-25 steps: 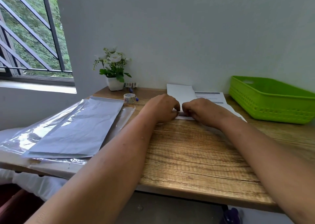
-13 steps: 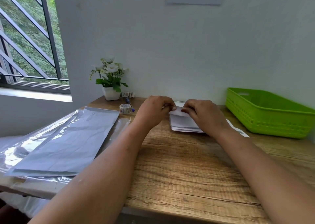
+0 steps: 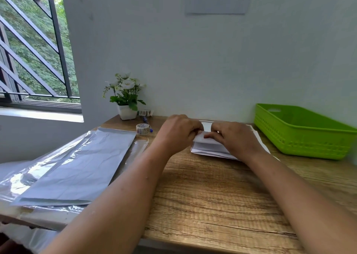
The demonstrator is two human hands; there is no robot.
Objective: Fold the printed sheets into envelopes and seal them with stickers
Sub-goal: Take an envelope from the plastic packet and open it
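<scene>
A white printed sheet [image 3: 208,147], folded over on itself, lies near the far middle of the wooden table [image 3: 212,192]. My left hand [image 3: 177,132] pinches its upper fold from the left. My right hand [image 3: 235,139] presses on the same fold from the right, fingertips almost touching the left hand's. Another sheet [image 3: 258,137] lies flat underneath, partly hidden by my right hand. A roll of patterned sticker tape [image 3: 143,128] stands left of my left hand, with a small strip of stickers [image 3: 145,112] behind it by the wall.
A green plastic basket [image 3: 303,130] stands at the right edge. A flower pot [image 3: 126,111] and a blue pen [image 3: 147,123] sit at the back left. Grey paper in clear plastic sleeves [image 3: 77,166] covers the table's left side. A window is at the far left.
The flat sheet has been folded up toward the wall. Both hands moved farther from me with the fold and now pinch its upper edge. The head camera tilted upward.
</scene>
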